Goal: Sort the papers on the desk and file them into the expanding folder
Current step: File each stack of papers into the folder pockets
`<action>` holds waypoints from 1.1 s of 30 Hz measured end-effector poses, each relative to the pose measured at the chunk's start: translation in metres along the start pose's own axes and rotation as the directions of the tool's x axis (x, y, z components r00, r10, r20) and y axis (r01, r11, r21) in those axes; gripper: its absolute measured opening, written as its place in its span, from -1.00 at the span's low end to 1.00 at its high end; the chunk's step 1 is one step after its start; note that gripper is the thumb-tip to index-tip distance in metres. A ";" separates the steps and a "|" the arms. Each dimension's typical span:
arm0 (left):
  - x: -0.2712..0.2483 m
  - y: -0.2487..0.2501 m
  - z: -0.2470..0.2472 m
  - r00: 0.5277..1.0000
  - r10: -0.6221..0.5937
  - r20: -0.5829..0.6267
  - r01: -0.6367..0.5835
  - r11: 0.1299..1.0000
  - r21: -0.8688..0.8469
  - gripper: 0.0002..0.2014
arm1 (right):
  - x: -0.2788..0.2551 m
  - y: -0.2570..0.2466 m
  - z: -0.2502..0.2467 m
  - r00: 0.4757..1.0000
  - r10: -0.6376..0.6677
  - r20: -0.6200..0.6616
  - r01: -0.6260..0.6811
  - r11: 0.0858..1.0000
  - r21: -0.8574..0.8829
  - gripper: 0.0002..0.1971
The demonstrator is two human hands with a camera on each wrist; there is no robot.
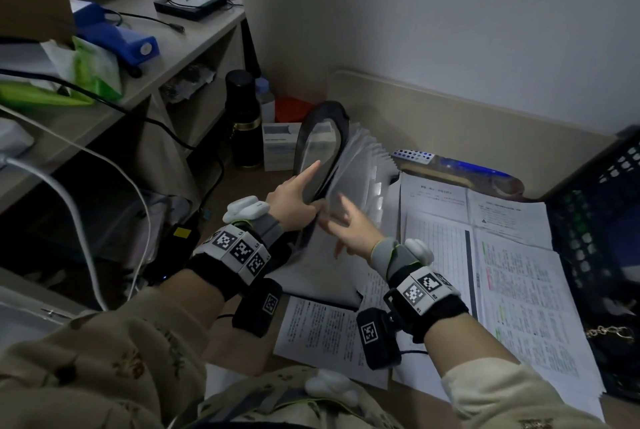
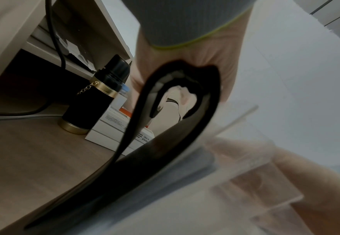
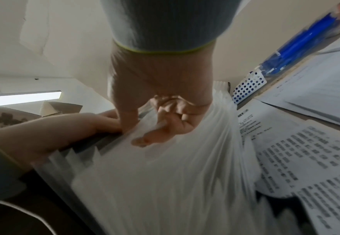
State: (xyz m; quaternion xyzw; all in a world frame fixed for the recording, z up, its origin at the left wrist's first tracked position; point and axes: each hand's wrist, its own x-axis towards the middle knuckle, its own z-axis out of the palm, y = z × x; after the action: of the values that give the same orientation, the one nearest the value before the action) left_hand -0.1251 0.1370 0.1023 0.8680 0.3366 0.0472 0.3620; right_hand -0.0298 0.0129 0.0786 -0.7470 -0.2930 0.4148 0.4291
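at the folder's open mouth, fingers (image 1: 310, 168) of the left hand (image 1: 294, 200) clamped on the dark front flap (image 1: 320, 148), index finger laid straight along its face, thumb pressed behind the edge. beside it, right hand (image 1: 349, 226) loose and spread, holding nothing, fingertips among the translucent dividers (image 3: 165, 167), thumb touching the left thumb in the right wrist view. expanding folder (image 1: 363, 165) standing on the table (image 2: 34, 151), pockets fanned out toward the wall, flap bent back to the left. printed papers (image 1: 512, 276) spread flat on the table to the right of the folder and under both wrists, one sheet (image 1: 322, 328) lying nearest the body. behind the papers, a clear pen case (image 1: 467, 169) with blue pens, along the low back panel. left of the folder, a black and gold flask (image 2: 92, 97) upright next to stacked white boxes (image 2: 112, 128). at far right, a black mesh basket (image 1: 595, 221). at left, shelves (image 1: 173, 48) with cables and clutter.
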 end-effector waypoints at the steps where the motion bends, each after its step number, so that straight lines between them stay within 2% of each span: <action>1: 0.000 -0.001 -0.001 1.000 0.001 0.002 -0.001 1.000 -0.005 -0.27 | 0.001 -0.002 0.002 0.999 -0.011 0.034 0.013 0.999 -0.042 -0.36; 3: 0.000 -0.003 -0.001 1.000 0.000 -0.003 0.000 1.000 -0.013 -0.26 | 0.004 -0.005 0.005 0.995 -0.026 0.092 0.037 0.993 -0.112 -0.49; 8: -0.001 -0.007 -0.005 1.000 -0.010 0.000 0.010 0.999 -0.039 -0.09 | 0.005 -0.009 0.011 0.986 0.030 0.165 -0.001 0.984 -0.175 -0.52; 11: 0.000 -0.009 -0.010 0.999 -0.021 0.046 0.022 0.999 -0.024 -0.07 | 0.002 -0.005 0.011 0.979 0.074 0.192 -0.042 0.986 -0.162 -0.68; 14: 0.000 -0.008 -0.013 0.996 -0.040 0.077 0.041 0.999 -0.007 -0.08 | 0.000 0.000 0.008 0.979 0.037 0.199 -0.015 0.993 -0.115 -0.81; 16: 0.000 -0.007 -0.013 0.995 -0.042 0.085 0.044 0.999 -0.010 -0.10 | 0.000 0.007 0.001 0.995 -0.014 0.100 0.017 0.999 -0.032 -0.76; 18: 0.001 -0.005 -0.015 0.996 -0.054 0.070 0.055 0.998 -0.012 -0.11 | 0.002 0.016 -0.010 0.990 -0.076 -0.121 0.082 0.996 0.047 -0.67; 20: 0.003 -0.003 -0.018 0.994 -0.086 0.060 0.087 0.996 -0.014 -0.10 | 0.004 0.030 -0.025 0.918 -0.112 -0.380 0.146 0.987 0.061 -0.66; 22: 0.004 -0.003 -0.022 0.992 -0.108 0.061 0.110 0.994 -0.027 -0.09 | 0.005 0.053 -0.039 0.807 -0.049 -0.589 0.109 0.992 0.067 -0.63; 23: 0.003 -0.002 -0.023 0.992 -0.110 0.063 0.113 0.993 -0.039 -0.08 | 0.005 0.066 -0.045 0.768 0.023 -0.640 0.062 0.992 0.110 -0.61; 24: 0.003 -0.002 -0.024 0.992 -0.112 0.063 0.115 0.992 -0.046 -0.08 | 0.004 0.079 -0.050 0.755 0.101 -0.648 -0.001 0.988 0.152 -0.59; 26: 0.003 0.000 -0.025 0.991 -0.120 0.057 0.123 0.991 -0.047 -0.08 | 0.003 0.110 -0.057 0.801 0.261 -0.538 -0.187 0.964 0.188 -0.60; 28: 0.001 0.002 -0.025 0.990 -0.128 0.060 0.131 0.990 -0.046 -0.07 | -0.001 0.134 -0.054 0.841 0.386 -0.380 -0.368 0.922 0.121 -0.63; 29: 0.001 0.002 -0.025 0.990 -0.124 0.065 0.127 0.991 -0.047 -0.07 | -0.003 0.141 -0.049 0.852 0.416 -0.319 -0.418 0.906 0.067 -0.63; 31: 0.002 0.004 -0.023 0.989 -0.127 0.073 0.130 0.991 -0.043 -0.06 | -0.007 0.148 -0.040 0.862 0.456 -0.222 -0.481 0.873 -0.077 -0.60; 33: 0.001 0.005 -0.023 0.988 -0.139 0.073 0.142 0.989 -0.037 -0.05 | -0.009 0.143 -0.032 0.858 0.486 -0.166 -0.513 0.789 -0.338 -0.55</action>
State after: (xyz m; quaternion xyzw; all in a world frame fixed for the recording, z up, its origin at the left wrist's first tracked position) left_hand -0.1289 0.1493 0.1223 0.8354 0.3828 -0.0017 0.3944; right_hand 0.0052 -0.0730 -0.0351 -0.8790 -0.1427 0.4239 0.1655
